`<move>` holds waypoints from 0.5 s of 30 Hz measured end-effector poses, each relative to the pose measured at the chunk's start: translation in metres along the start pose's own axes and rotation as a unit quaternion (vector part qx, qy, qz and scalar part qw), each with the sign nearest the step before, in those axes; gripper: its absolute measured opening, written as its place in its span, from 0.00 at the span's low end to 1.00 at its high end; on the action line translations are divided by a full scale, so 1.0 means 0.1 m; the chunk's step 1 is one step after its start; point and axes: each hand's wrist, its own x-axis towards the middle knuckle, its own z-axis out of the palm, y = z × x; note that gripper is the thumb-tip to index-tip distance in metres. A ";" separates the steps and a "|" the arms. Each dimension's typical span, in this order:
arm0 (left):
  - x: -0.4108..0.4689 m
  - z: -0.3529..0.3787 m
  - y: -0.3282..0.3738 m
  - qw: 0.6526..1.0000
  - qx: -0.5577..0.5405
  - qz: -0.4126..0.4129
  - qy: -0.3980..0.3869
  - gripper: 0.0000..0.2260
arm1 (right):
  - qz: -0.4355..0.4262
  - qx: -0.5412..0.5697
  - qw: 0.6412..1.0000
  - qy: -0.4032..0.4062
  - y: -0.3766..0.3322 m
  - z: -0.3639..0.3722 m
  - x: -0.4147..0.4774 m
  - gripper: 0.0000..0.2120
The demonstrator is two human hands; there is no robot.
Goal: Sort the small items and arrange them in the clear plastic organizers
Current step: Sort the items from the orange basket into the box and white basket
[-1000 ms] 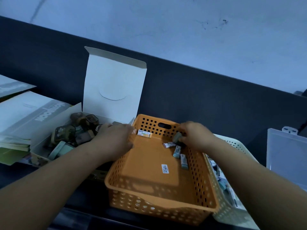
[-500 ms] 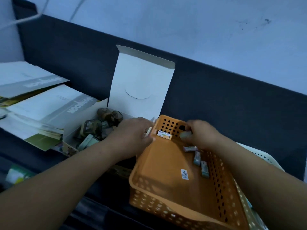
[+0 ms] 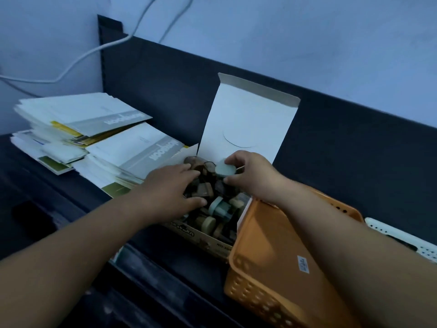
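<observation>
An open cardboard box (image 3: 205, 242) with its white lid (image 3: 246, 121) standing up holds several small round and blocky items (image 3: 220, 209). My right hand (image 3: 250, 176) pinches a pale round disc (image 3: 225, 171) above the box's far end. My left hand (image 3: 172, 188) lies spread over the items at the box's left side, fingers straight. An orange perforated basket (image 3: 267, 263) sits right of the box, partly under my right forearm, with a white label inside.
Stacks of booklets and papers (image 3: 94, 143) lie left of the box. A white perforated basket (image 3: 406, 242) shows at the far right. A dark panel (image 3: 331, 147) runs behind everything, with white cables (image 3: 94, 50) on the wall.
Both hands left the orange basket and moved left into the cardboard box. My right hand has taken hold of a pale round disc. The view has swung left.
</observation>
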 end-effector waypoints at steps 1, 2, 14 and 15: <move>0.00 0.01 -0.01 1.000 0.008 -0.002 -0.004 0.34 | -0.006 0.012 1.000 -0.012 -0.01 0.04 0.02 0.19; 0.00 0.02 -0.02 1.000 0.013 -0.003 -0.006 0.35 | -0.013 0.024 0.999 -0.025 -0.02 0.07 0.03 0.20; 0.16 0.15 -0.06 0.998 -0.018 -0.021 -0.051 0.51 | -0.094 -0.200 0.962 -0.158 -0.08 0.18 -0.02 0.34; 0.17 0.14 -0.06 0.998 -0.008 -0.015 -0.057 0.51 | -0.090 -0.202 0.960 -0.173 -0.08 0.18 -0.03 0.35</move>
